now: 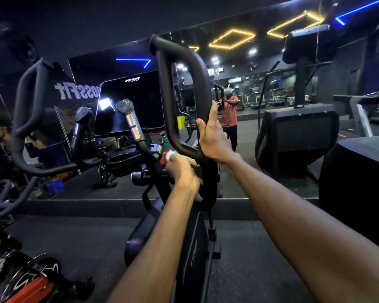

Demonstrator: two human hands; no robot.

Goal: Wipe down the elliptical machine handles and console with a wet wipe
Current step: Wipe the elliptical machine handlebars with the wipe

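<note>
The elliptical's right loop handle (179,68) rises black in the middle of the view. My right hand (213,136) grips its right side near the lower bend. My left hand (181,169) is closed on a white wet wipe (170,153) and presses it against the bottom of that loop, beside a red part. The dark console screen (131,103) stands to the left behind two short silver-banded grips (131,123). The left loop handle (26,119) curves at the far left.
A wall mirror (239,95) ahead reflects a person in a red shirt and gym machines. A large black machine (298,132) stands to the right, another dark bulk (359,182) at the far right. Bags and gear (20,281) lie on the floor lower left.
</note>
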